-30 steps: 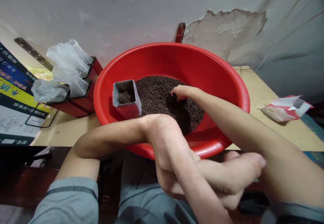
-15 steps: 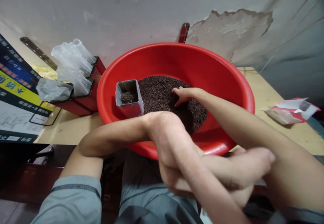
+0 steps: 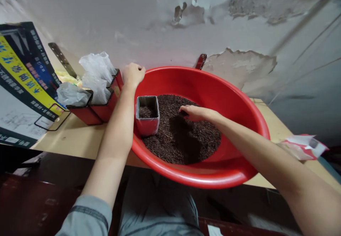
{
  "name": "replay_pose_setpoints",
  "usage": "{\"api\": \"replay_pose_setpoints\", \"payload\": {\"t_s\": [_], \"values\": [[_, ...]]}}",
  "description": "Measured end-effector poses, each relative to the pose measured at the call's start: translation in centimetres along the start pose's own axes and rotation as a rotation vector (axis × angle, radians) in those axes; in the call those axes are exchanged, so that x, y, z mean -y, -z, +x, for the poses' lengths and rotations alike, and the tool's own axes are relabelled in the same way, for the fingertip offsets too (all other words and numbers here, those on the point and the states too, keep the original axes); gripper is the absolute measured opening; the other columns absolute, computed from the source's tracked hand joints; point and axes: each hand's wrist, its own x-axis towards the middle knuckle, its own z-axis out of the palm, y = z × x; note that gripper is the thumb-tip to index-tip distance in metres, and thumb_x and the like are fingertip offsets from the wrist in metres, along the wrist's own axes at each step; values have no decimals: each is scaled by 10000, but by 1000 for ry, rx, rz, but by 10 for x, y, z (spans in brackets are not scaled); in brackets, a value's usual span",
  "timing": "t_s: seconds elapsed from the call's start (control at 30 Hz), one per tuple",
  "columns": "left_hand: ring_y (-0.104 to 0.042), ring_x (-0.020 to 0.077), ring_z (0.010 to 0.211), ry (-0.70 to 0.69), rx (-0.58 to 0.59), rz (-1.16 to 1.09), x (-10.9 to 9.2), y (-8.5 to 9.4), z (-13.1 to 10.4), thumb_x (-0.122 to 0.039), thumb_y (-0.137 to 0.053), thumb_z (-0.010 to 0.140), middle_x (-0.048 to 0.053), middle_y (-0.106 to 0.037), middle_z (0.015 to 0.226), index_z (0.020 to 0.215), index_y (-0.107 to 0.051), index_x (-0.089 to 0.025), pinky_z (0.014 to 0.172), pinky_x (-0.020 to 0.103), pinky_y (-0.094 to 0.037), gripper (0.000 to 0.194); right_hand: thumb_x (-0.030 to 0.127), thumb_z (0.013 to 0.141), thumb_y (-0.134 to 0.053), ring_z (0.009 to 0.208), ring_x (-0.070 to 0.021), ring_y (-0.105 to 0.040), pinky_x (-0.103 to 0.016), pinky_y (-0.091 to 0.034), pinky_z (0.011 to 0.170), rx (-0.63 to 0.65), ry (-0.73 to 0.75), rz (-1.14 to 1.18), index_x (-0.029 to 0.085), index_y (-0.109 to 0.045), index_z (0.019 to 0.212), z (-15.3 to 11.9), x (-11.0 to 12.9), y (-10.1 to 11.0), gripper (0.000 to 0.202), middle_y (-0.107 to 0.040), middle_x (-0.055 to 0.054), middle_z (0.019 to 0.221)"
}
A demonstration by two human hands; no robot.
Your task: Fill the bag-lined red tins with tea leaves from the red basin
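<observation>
A big red plastic basin (image 3: pixel 237 106) holds a heap of dark brown, loose crumbly grains (image 3: pixel 170 136), perhaps loose tea or potting mix. At its far left rim, my left hand (image 3: pixel 134 74) is closed over the edge, its fingertips partly hidden. My right hand (image 3: pixel 195 113) reaches down over the grains, fingers curled together around a dark bit of them. Inside the basin on the left stands a square red container (image 3: pixel 147 125) lined with clear plastic, with some of the same grains in it.
Several red square containers (image 3: pixel 92 113) with clear plastic bags (image 3: pixel 97 70) stand left of the basin on a wooden table (image 3: pixel 80 140). A printed box (image 3: pixel 23 86) is at far left. A red and white packet (image 3: pixel 303 146) lies on the right.
My left arm has swung from in front of my right forearm to the basin's far left rim. My right hand's fingers have drawn together over the grains. The view has shifted.
</observation>
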Motion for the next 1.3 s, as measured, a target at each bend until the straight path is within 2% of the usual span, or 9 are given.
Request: {"api": "replay_pose_setpoints", "payload": {"t_s": [0.17, 0.33, 0.5, 0.67, 0.8, 0.9, 1.03, 1.17, 1.3], "values": [[-722, 248, 987, 116, 134, -23, 26, -24, 11, -286, -610, 899, 133, -789, 1018, 948, -805, -181, 897, 312, -538, 227, 239, 923, -619, 1090, -228, -667, -316, -509, 930, -150, 171, 89, 203, -580, 1277, 0, 39, 64, 358, -688, -105, 1261], [-700, 278, 1108, 114, 138, -4, 26, -27, 4, -274, -606, 909, 144, -766, 1170, 1087, -797, -191, 955, 344, -531, 274, 164, 831, -665, 1036, -225, -673, -338, -503, 917, -219, 320, 66, 210, -678, 1156, 26, 96, 111, 328, -733, -64, 1150], [-687, 261, 1159, 98, 153, -9, 22, -17, -6, -224, -576, 905, 137, -765, 1172, 1056, -798, -191, 970, 303, -513, 271, 15, 705, -665, 938, -217, -681, -338, -513, 848, -198, 338, -24, 205, -764, 1038, 43, 135, 129, 396, -751, -43, 999], [-698, 292, 1115, 74, 206, -53, 22, -11, -8, -230, -568, 892, 159, -780, 1066, 979, -807, -181, 916, 319, -524, 259, -16, 601, -750, 912, -227, -665, -379, -521, 877, -310, 382, 159, 217, -789, 893, 48, 139, 130, 376, -721, -24, 911], [-682, 291, 1134, 91, 162, -75, 25, -18, -1, -278, -631, 881, 145, -768, 1130, 1034, -802, -205, 954, 338, -517, 240, 213, 717, -818, 1010, -245, -668, -405, -522, 963, -348, 365, 306, 232, -738, 1185, 52, 100, 119, 475, -724, -58, 1083], [-668, 294, 1154, 87, 135, -90, 26, -24, 3, -301, -666, 881, 134, -757, 1183, 1074, -796, -220, 999, 371, -510, 246, 412, 839, -759, 1133, -269, -654, -401, -490, 1040, -323, 108, 226, 207, -538, 1474, 60, 51, 94, 703, -661, -130, 1289], [-668, 306, 1148, 74, 130, -101, 25, -27, 5, -317, -684, 891, 141, -755, 1183, 1101, -797, -212, 1016, 405, -509, 261, 538, 842, -756, 1399, -366, -482, -432, -421, 1129, -85, -263, 24, 218, -302, 1623, 67, 4, 33, 959, -308, -232, 1626], [-687, 273, 1100, -5, 177, -94, 26, -33, 8, -302, -663, 903, 122, -771, 1141, 1096, -801, -217, 970, 360, -535, 252, 584, 992, -500, 1416, -430, -415, -534, -432, 1091, -209, -282, 22, 188, -381, 1569, 64, 1, -29, 710, -342, -253, 1577], [-696, 253, 1082, -47, 185, -101, 30, -40, 14, -288, -651, 905, 108, -776, 1142, 1100, -802, -227, 958, 343, -547, 254, 396, 1022, -487, 1274, -367, -545, -467, -469, 1036, -337, -233, 56, 159, -561, 1377, 58, 9, -39, 434, -543, -239, 1380]]}}
